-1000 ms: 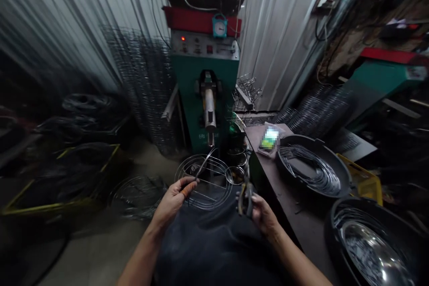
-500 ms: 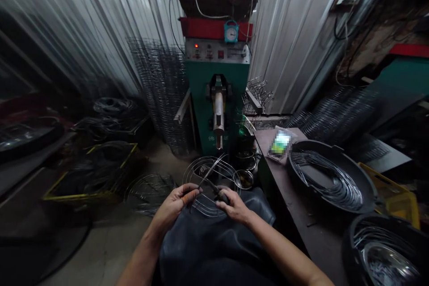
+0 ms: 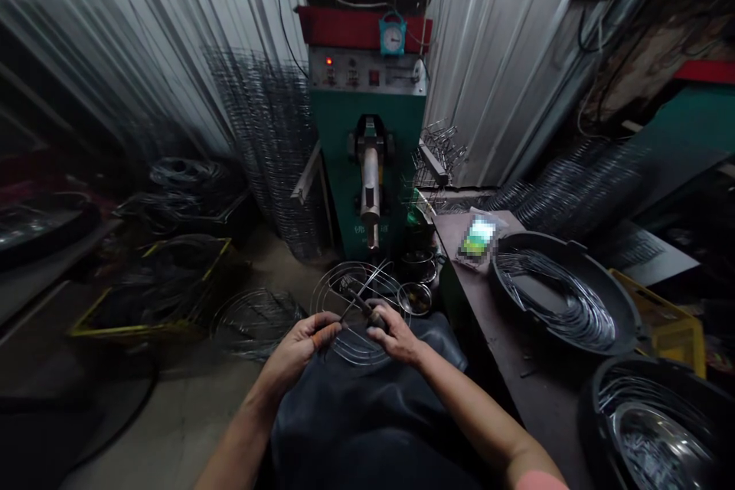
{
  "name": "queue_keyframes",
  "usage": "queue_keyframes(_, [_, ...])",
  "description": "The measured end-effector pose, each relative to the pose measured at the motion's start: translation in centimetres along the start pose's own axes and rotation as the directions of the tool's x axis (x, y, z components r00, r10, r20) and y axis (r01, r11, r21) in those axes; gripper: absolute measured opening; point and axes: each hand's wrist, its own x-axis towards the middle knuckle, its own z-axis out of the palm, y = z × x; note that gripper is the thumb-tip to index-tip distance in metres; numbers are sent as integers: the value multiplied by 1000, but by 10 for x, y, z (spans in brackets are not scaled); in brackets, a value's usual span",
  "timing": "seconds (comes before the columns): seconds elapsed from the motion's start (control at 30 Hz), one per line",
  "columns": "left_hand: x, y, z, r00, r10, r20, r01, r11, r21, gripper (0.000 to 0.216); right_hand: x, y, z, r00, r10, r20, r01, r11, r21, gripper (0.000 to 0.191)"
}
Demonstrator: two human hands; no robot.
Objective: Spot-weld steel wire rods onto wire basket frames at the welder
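hands close together, forearms angled in over a dark apron (image 3: 344, 429): left hand (image 3: 297, 346) gripping a round wire frame (image 3: 356, 263), right hand (image 3: 397, 334) closed around black-handled pliers (image 3: 361, 305) over it.

Workbench (image 3: 476, 306) blocking right (tight), wire hoop (image 3: 258, 325) left of hands (image 3: 298, 344)
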Motion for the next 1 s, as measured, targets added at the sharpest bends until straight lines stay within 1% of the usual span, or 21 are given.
queue_keyframes(0.07, [0, -1, 0, 1000, -1, 18, 1, 999, 32, 26, 0, -1, -1, 1000, 7, 26, -7, 1000, 10, 28])
queue_keyframes(0.13, [0, -4, -1, 1000, -7, 29, 5, 998, 63, 25, -2, -3, -3, 997, 52, 52, -52, 999, -7, 25])
queue_keyframes(0.23, [1, -11, 0, 999, -12, 53, 7, 995, 97, 26, -12, -10, -9, 981, 173, 85, -165, 982, -87, 23])
queue_keyframes(0.3, [3, -19, 2, 997, -14, 78, 4, 992, 128, 27, -22, -18, -18, 956, 265, 128, -247, 958, -144, 24])
queue_keyframes(0.37, [5, -28, 6, 996, 8, 93, -26, 981, 190, 28, -31, -31, -32, 916, 361, 176, -326, 924, -199, 24])
queue_keyframes(0.43, [8, -38, 12, 993, 51, 104, -77, 963, 257, 29, -36, -48, -51, 861, 464, 209, -407, 874, -266, 25])
queue_keyframes(0.53, [10, -48, 21, 987, 82, 137, -120, 947, 297, 30, -33, -77, -80, 741, 609, 284, -489, 779, -393, 27])
queue_keyframes(0.57, [10, -49, 23, 985, 85, 150, -127, 945, 300, 30, -30, -84, -88, 705, 637, 311, -493, 756, -430, 27])
queue_keyframes(0.6, [10, -49, 25, 983, 90, 161, -136, 943, 302, 30, -27, -89, -94, 683, 650, 333, -490, 745, -452, 28])
queue_keyframes(0.63, [10, -49, 25, 981, 102, 165, -150, 940, 306, 31, -25, -91, -97, 678, 650, 343, -484, 746, -457, 29])
queue_keyframes(0.67, [10, -48, 25, 979, 125, 163, -172, 933, 316, 31, -24, -91, -97, 693, 639, 334, -482, 755, -444, 30])
queue_keyframes(0.73, [11, -47, 20, 964, 216, 156, -259, 893, 368, 31, -24, -82, -88, 755, 597, 272, -489, 789, -372, 33])
queue_keyframes(0.8, [13, -47, 14, 921, 348, 177, -390, 793, 468, 30, -29, -66, -73, 817, 541, 197, -482, 830, -282, 36])
queue_keyframes(0.87, [14, -50, 9, 850, 473, 233, -514, 644, 567, 31, -38, -50, -58, 868, 478, 137, -443, 869, -220, 36])
queue_keyframes(0.9, [14, -53, 7, 807, 529, 262, -564, 558, 609, 32, -44, -44, -53, 883, 456, 110, -430, 880, -199, 36])
queue_keyframes(0.93, [14, -55, 6, 759, 585, 284, -602, 465, 649, 33, -53, -38, -50, 890, 451, 75, -432, 884, -180, 36])
queue_keyframes(0.97, [15, -57, 6, 707, 640, 302, -626, 366, 689, 34, -65, -33, -49, 885, 465, 22, -456, 876, -156, 36])
queue_keyframes(1.0, [15, -59, 7, 650, 690, 317, -633, 262, 728, 36, -79, -27, -51, 866, 498, -56, -501, 857, -123, 36])
